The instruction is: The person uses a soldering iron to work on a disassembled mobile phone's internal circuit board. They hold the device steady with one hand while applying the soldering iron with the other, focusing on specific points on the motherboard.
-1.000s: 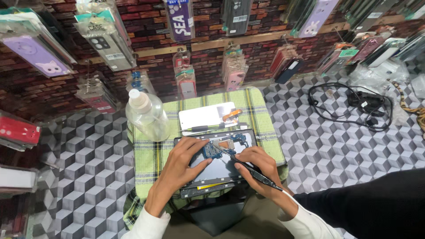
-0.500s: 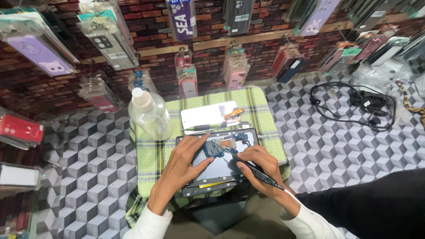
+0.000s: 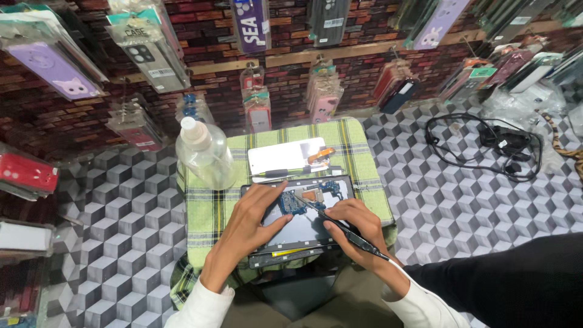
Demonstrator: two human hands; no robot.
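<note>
Little has moved: the left hand point(image 3: 252, 222) still presses flat on the opened phone point(image 3: 300, 222); the right hand point(image 3: 355, 234) stays closed around the tool point(image 3: 340, 228), tip on the board.

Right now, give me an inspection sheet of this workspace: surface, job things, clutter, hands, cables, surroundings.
Surface: green plaid cloth over a small stand, on a cube-patterned floor.
Job's things: opened phone lying flat, circuit board exposed at its top; thin dark tool with its tip on the board.
Clutter: clear bottle upright on the cloth's far left; white panel behind the phone; a screwdriver beside the panel.
Hands: left hand pressing on the phone; right hand gripping the tool.
Cables: black cable coiled on the floor, right.
Surroundings: brick wall hung with packaged phone cases.
</note>
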